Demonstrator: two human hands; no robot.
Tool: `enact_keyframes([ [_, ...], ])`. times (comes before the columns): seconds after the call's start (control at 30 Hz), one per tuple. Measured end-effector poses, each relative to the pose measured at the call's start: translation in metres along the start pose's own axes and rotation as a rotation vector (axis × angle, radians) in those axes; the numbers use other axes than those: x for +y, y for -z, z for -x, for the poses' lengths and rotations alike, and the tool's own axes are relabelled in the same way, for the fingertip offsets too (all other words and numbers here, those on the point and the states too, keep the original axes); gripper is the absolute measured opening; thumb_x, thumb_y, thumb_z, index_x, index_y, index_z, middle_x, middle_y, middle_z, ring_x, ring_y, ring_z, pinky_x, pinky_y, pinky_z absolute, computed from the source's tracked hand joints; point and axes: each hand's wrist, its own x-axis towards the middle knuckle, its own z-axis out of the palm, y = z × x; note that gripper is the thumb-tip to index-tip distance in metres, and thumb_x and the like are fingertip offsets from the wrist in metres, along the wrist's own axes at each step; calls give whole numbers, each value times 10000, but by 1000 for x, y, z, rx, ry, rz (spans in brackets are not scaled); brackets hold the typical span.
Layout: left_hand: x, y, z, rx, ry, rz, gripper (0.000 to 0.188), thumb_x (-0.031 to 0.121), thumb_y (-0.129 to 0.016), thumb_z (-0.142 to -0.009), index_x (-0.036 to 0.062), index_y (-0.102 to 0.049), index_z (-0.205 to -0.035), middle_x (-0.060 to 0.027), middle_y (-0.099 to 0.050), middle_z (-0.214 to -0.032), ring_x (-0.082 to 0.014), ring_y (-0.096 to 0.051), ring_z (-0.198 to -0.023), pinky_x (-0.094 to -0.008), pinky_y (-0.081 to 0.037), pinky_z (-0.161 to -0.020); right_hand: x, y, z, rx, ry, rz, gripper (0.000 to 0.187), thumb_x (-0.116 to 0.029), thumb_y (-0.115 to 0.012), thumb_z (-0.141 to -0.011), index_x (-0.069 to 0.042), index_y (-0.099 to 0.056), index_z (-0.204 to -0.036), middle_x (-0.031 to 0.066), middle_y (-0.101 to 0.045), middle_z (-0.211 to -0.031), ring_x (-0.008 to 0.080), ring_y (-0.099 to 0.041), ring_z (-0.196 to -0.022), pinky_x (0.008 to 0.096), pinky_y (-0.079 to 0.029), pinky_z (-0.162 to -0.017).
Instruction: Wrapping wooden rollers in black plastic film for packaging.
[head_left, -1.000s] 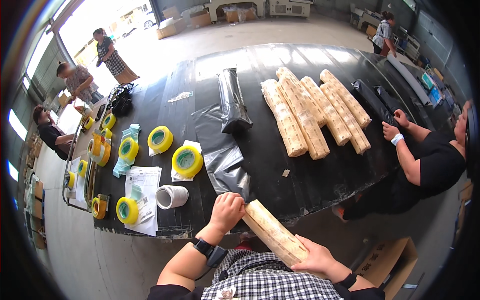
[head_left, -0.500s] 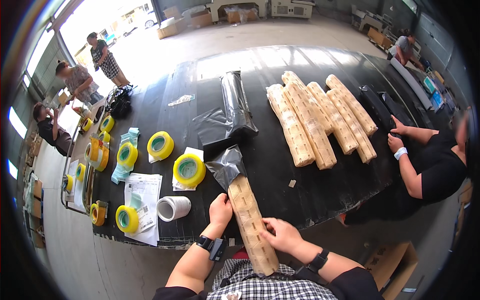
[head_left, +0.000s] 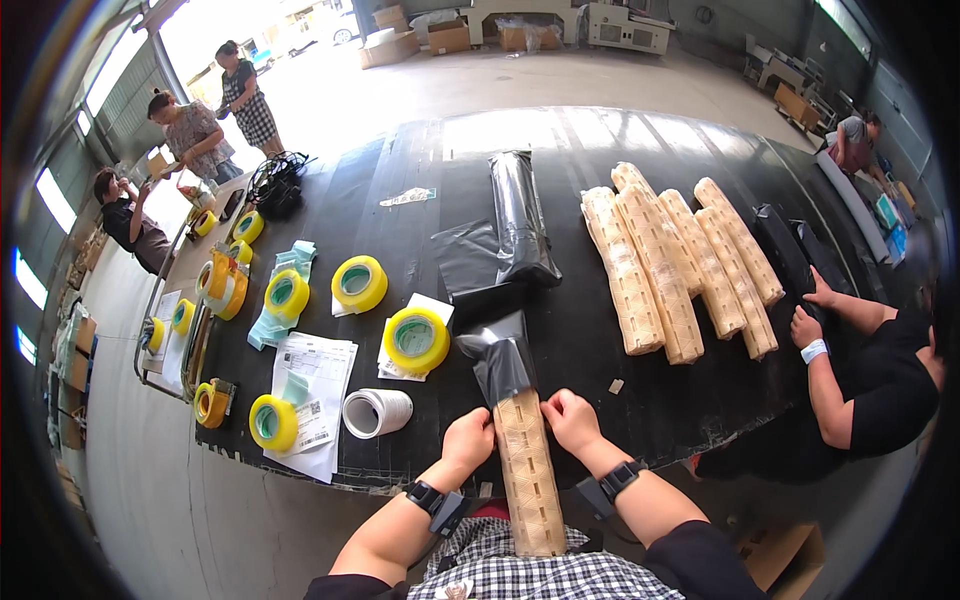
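A long tan roll with a printed pattern (head_left: 528,470) lies lengthwise in front of me, its near end against my checked apron. Its far end is inside a black plastic bag (head_left: 500,362). My left hand (head_left: 468,440) is closed at the left edge of the bag's mouth, and my right hand (head_left: 573,420) pinches at the right edge. The fingertips partly hide the bag's rim. Just beyond, a black-wrapped long package (head_left: 522,225) lies on the dark table (head_left: 570,400) with a loose black flap at its left.
Several tan rolls (head_left: 655,270) lie right of centre. Yellow tape rolls (head_left: 416,340), printed sheets (head_left: 312,385) and a white label roll (head_left: 377,412) are at left. A co-worker (head_left: 860,370) at the right edge touches black packages (head_left: 785,240). An open carton (head_left: 785,555) stands below right.
My right hand has moved from the roll's lower side up to the bag's mouth. The roll now points straighter ahead, and the bag's edge sits between both hands. The view has shifted slightly.
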Motion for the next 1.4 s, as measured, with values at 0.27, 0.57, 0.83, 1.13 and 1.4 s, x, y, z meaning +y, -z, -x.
enact_keyframes([
  [0.27,-30,-3,172,-768,-11,-4,269,285,-672,-856,63,-704,-1004,-188,-712,-851,-376,-697,-862,-461,-547,-779,20,58,173,-1012,-49,20,259,-288,-633,-965,-68,-659,-1099,189,-693,-1025,357,-673,-963,415,-530,-834],
  [0.57,23,25,122,-638,-85,-122,264,289,-690,-870,77,-711,-1026,-162,-722,-892,-349,-709,-871,-425,-552,-743,10,41,118,-851,139,179,311,-321,-617,-941,-66,-655,-1115,202,-699,-1027,397,-663,-979,482,-533,-806],
  [0.83,-9,-4,174,-844,3,-132,211,243,-707,-850,50,-748,-925,-119,-725,-776,-193,-698,-700,-332,-542,-664,42,13,169,-1044,329,15,241,-189,-667,-838,-12,-688,-1000,215,-683,-954,406,-658,-936,459,-527,-833],
  [1.13,-41,-1,153,-461,279,153,145,144,-684,-946,8,-683,-996,-36,-734,-859,-102,-678,-756,-270,-542,-700,4,22,122,-818,214,154,243,-260,-632,-961,-18,-620,-968,174,-677,-911,337,-672,-879,432,-518,-760],
  [1.4,-51,11,175,-273,519,458,155,156,-764,-901,10,-725,-936,-41,-724,-803,-98,-669,-710,-238,-530,-637,26,27,161,-599,-289,-100,202,-254,-623,-977,-53,-626,-958,88,-736,-832,181,-695,-721,347,-541,-653],
])
